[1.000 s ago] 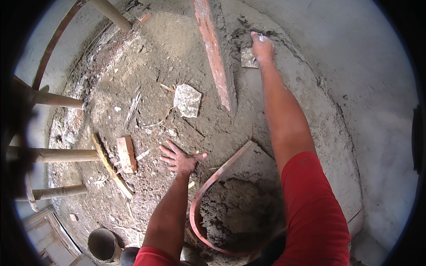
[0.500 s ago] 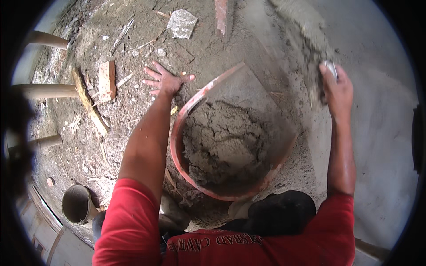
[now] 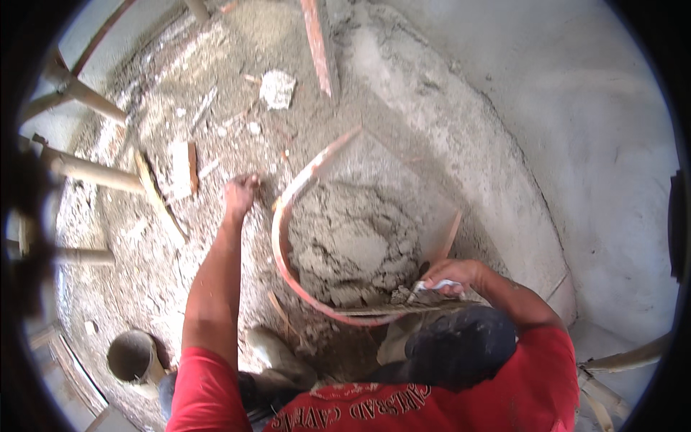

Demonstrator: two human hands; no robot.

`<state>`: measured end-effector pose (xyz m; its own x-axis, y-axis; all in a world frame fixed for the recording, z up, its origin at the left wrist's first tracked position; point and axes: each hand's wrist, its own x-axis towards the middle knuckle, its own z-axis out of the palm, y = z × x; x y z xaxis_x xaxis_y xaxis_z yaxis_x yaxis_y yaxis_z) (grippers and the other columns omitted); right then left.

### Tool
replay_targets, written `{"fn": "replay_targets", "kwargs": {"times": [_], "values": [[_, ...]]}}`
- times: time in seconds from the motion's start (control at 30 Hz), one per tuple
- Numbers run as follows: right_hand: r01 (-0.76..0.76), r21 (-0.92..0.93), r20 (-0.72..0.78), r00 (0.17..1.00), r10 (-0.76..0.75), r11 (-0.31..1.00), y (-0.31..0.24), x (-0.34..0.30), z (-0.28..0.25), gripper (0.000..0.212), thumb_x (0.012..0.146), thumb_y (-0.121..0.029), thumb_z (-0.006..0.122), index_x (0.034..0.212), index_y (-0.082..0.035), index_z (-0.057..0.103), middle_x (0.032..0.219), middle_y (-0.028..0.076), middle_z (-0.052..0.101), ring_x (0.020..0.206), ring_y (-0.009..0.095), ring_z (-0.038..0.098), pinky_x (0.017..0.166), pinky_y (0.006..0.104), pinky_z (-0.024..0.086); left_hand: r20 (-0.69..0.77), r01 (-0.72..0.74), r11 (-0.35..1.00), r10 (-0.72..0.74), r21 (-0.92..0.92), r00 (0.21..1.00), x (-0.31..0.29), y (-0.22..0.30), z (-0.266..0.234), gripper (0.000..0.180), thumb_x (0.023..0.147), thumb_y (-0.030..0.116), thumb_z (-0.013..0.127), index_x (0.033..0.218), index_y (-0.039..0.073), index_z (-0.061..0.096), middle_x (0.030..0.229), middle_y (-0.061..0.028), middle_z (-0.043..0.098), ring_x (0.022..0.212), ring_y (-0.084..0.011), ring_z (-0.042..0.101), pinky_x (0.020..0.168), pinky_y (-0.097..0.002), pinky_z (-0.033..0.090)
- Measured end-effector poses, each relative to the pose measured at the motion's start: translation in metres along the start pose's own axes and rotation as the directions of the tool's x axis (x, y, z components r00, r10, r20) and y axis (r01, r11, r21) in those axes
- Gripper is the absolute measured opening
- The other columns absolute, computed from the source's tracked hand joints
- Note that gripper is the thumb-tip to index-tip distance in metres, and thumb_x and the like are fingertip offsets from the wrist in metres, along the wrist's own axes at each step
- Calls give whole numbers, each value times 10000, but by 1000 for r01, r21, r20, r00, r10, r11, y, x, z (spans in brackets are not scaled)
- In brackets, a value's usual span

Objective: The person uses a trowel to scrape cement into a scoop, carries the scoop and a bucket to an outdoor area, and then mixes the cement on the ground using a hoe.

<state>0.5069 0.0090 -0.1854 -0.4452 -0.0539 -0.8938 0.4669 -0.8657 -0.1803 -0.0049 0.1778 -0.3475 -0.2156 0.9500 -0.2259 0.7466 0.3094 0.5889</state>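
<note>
Two bare hands, set apart on either side of a heap of grey mortar [image 3: 353, 234], which lies in a shallow tray [image 3: 279, 255] with a reddish, curved rim. Right hand [image 3: 453, 276] at the heap's near right edge, closed around the pale handle of a trowel [image 3: 436, 285]; its blade is hard to make out against the mortar, so contact there cannot be told. Right elbow bent, forearm coming in from the right above a dark-clad knee [image 3: 461, 347]. Left hand [image 3: 241, 193] off to the left, outside the tray and near its rim, fingers drawn in; cannot tell whether they hold anything or whether the hand touches the ground. Left arm nearly straight. Beyond the left hand, farther left, a brick [image 3: 192, 167] and a length of wood [image 3: 158, 198]. Whitish slab [image 3: 278, 89] well ahead on the ground. Bucket [image 3: 132, 356] at lower left, its mouth visible, well apart from the mortar.
</note>
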Motion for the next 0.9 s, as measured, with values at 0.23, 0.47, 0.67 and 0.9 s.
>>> {"fn": "replay_targets", "kwargs": {"times": [0.23, 0.47, 0.67, 0.9], "values": [[723, -42, -358, 634, -685, 690, -100, -46, -58, 300, 945, -233, 687, 1181, -50, 656, 619, -22, 528, 437, 40, 443, 376, 208, 320, -37, 248, 910, -250, 331, 968, 54, 32, -12, 1088, 728, 602, 795, 1584, 216, 245, 1672, -89, 115, 1525, -354, 141, 1210, -526, 220], [-18, -739, -673, -21, -740, 673, -254, 52, -191, 817, 877, -620, 601, 1344, 49, 555, 1215, 281, 648, 1135, 409, 627, 1012, 450, 462, 50, 498, 863, -503, 90, 863, 100, 56, 54, 1667, 407, 665, 929, 1583, 212, -162, 1624, -150, -280, 1480, -477, -205, 1120, -759, 49], [78, -776, -612, 144, -777, 626, -491, 113, -218, 729, 900, -563, 556, 1240, 78, 624, 1260, 311, 613, 1209, 439, 580, 1034, 469, 453, 86, 532, 834, -547, 147, 833, 99, 62, 50, 1677, 404, 664, 927, 1571, 236, -200, 1615, -153, -300, 1481, -474, -208, 1110, -769, 48], [153, -781, -621, -87, -779, 605, -633, 158, -242, 621, 909, -505, 549, 1134, 59, 678, 1205, 273, 652, 1147, 422, 611, 995, 470, 475, 107, 591, 771, -626, 238, 773, 111, 70, 30, 1693, 392, 654, 930, 1567, 229, -212, 1604, -153, -324, 1476, -477, -218, 1127, -750, 36]]}}
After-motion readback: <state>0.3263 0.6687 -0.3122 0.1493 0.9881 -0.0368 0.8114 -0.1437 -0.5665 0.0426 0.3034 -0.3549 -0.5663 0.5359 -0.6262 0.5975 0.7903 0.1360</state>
